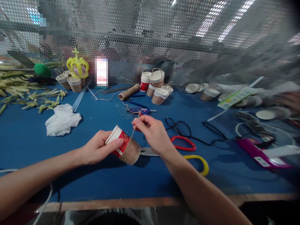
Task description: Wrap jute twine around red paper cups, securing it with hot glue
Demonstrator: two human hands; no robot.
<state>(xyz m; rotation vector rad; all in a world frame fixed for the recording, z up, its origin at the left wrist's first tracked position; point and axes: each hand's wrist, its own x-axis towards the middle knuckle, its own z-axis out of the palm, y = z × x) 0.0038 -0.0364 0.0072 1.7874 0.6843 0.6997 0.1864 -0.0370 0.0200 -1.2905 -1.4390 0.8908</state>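
Note:
My left hand [100, 147] grips a red and white paper cup [125, 137] near its rim, thumb across the printed side. The cup lies tilted, its mouth toward the upper left. Brown twine [131, 152] is wound in close turns around the half near its base. Between thumb and fingers my right hand [150, 128] pinches the free strand of that twine, which runs taut up from the cup. Beneath my right wrist lie scissors [184, 143] with one red and one yellow handle loop; their blade shows beside the cup's base.
A blue glue gun [140, 111] and a twine roll [128, 91] lie beyond my hands. Several twine-wrapped cups [160, 95] stand at the back. White crumpled tissue [62, 120] is at left, a purple power strip [262, 153] at right. Another person's hand [290, 101] shows at far right.

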